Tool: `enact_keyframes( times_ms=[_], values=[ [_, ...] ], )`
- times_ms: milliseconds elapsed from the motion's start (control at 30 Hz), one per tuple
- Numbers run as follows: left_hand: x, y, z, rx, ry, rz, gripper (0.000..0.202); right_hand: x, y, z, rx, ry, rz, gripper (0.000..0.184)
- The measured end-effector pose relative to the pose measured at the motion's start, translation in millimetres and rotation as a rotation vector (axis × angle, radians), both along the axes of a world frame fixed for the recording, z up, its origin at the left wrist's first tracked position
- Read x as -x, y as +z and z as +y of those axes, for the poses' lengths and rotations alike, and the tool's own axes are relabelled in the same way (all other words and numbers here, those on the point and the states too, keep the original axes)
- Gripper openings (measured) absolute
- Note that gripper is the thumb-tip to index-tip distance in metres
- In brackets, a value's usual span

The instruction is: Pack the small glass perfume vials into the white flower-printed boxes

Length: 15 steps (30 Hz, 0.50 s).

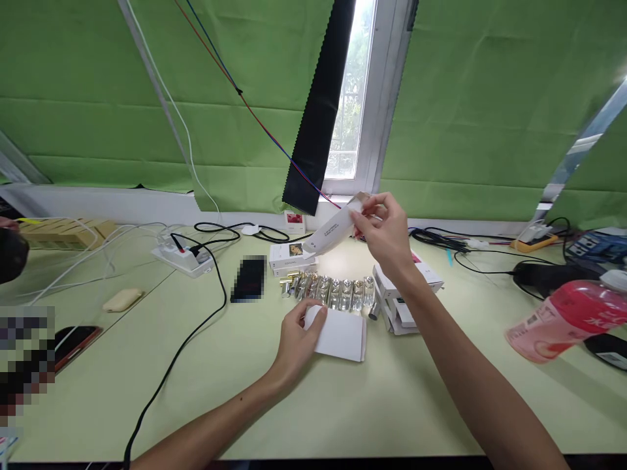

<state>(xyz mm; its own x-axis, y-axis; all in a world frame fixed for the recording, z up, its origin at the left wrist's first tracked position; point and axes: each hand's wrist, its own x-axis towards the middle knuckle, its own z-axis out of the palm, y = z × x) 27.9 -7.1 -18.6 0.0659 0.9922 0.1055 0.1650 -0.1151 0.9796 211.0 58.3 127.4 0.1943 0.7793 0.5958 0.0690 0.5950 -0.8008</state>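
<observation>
My right hand (385,232) is raised above the table and pinches one end of a long white box (333,230) that tilts down to the left. My left hand (298,336) rests on the table with its fingers on the left edge of a flat white box (343,334). Behind that box lies a row of several shiny silver tubes (330,290). A stack of white boxes (399,300) lies under my right forearm. Two more flat boxes (289,258) sit behind the tubes.
A black phone (249,279) lies left of the tubes. A white power strip (183,256) with black and white cables sits at the back left. A pink bottle (563,320) lies on its side at the right. Black cables and devices (539,274) crowd the back right.
</observation>
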Motion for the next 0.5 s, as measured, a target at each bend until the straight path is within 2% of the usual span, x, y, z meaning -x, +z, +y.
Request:
enact_keyframes(
  times_ms=[167,267,367,500],
  values=[
    [0,-0.9,-1,-0.021,0.028,0.084,0.032,-9,-6.8,-21,-0.025,0.136,0.188,0.04],
    [0,0.5,0,-0.044,0.066,0.201,0.029,-11,-14.5,-32,0.022,0.231,0.289,0.043],
    [1,3.7,0,-0.096,0.099,0.301,0.03,-11,-27.3,-41,0.095,0.311,0.382,0.043],
    [3,1.7,2,-0.174,0.079,0.284,0.039,-8,-51.1,-47,0.172,0.397,0.564,0.044]
  ],
)
